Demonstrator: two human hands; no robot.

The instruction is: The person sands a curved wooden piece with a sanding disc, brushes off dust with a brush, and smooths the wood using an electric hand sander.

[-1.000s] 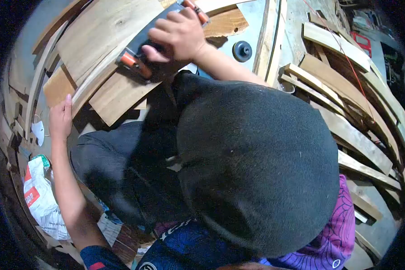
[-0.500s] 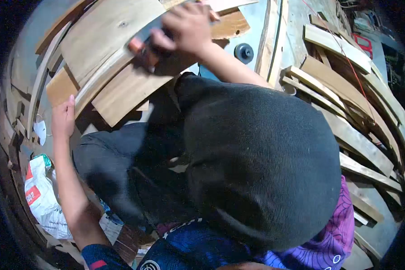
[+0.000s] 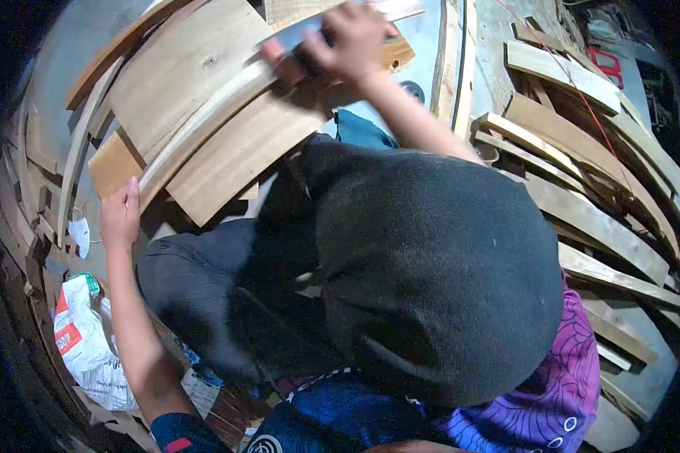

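My right hand (image 3: pixel 355 41) is wrapped round a blurred hand tool (image 3: pixel 285 64) with an orange end, which looks like a hand plane. The tool is over the upper part of a long pale wooden strip (image 3: pixel 204 121). At the strip's lower left end, my left hand (image 3: pixel 121 215) is closed with the thumb up, gripping that end. A small brown wood piece (image 3: pixel 117 162) lies just above the left hand. A wide board with a knot (image 3: pixel 196 60) lies beyond the strip, and a shorter plank (image 3: pixel 238 155) on the near side.
Several planks (image 3: pixel 597 219) are stacked at the right, and long strips (image 3: pixel 447 68) lie on the floor (image 3: pixel 495 75). At the lower left is a white printed bag (image 3: pixel 91 347), with a white mask (image 3: pixel 78 232) above it. A dark-capped head (image 3: pixel 438 272) fills the middle.
My right hand and the tool have moved up and right along the strip. The left hand keeps its place at the strip's end. The whole view has shifted slightly.
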